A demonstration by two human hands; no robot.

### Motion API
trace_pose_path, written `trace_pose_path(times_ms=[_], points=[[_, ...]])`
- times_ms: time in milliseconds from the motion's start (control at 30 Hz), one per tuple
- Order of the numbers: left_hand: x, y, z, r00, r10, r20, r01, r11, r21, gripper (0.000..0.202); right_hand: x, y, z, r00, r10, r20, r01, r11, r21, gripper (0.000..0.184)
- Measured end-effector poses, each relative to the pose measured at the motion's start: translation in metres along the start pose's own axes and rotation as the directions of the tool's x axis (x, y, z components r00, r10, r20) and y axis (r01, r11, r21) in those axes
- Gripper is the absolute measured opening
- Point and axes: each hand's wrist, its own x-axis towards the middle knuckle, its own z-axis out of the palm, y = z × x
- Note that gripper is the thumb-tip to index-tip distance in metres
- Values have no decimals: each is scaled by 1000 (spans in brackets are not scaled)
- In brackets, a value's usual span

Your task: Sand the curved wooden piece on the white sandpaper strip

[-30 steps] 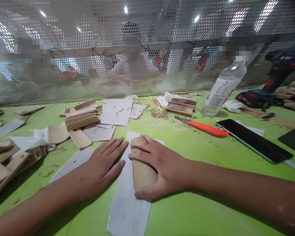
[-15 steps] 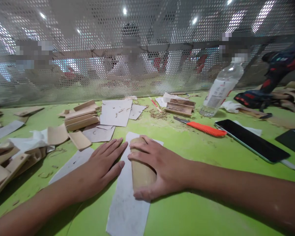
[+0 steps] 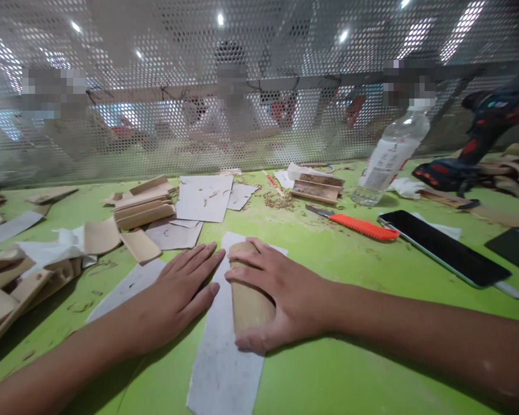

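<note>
Clock positions are taken from the curved wooden piece (image 3: 253,305), which is set on a white paper strip (image 3: 225,369) on the green table (image 3: 328,383). The piece is gripped from above by the right hand (image 3: 288,291), fingers spread across it. At 9 o'clock, the left hand (image 3: 184,291) is held palm down, fingers extended, its fingertips over the strip's edge. At 2 o'clock, an orange-handled knife (image 3: 358,225) is located. The label (image 3: 388,163) of the tilted-looking bottle (image 3: 410,128), between 1 and 2 o'clock, is printed with characters too blurred to be read.
</note>
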Motion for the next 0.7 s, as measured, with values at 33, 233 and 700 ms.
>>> trace_pose_path(times_ms=[33,233,700], points=[[0,0,0,1000,0,4,0,1000,2,65,0,0,0,1000,0,-3,0,1000,3,89],[1,1,0,1000,-13,21,13,1000,4,67,0,0,0,1000,-2,3,2,1000,3,88],[1,1,1,1000,12,-4,-12,1000,8,64,-1,0,1,1000,-17,-20,17,1000,10,86]])
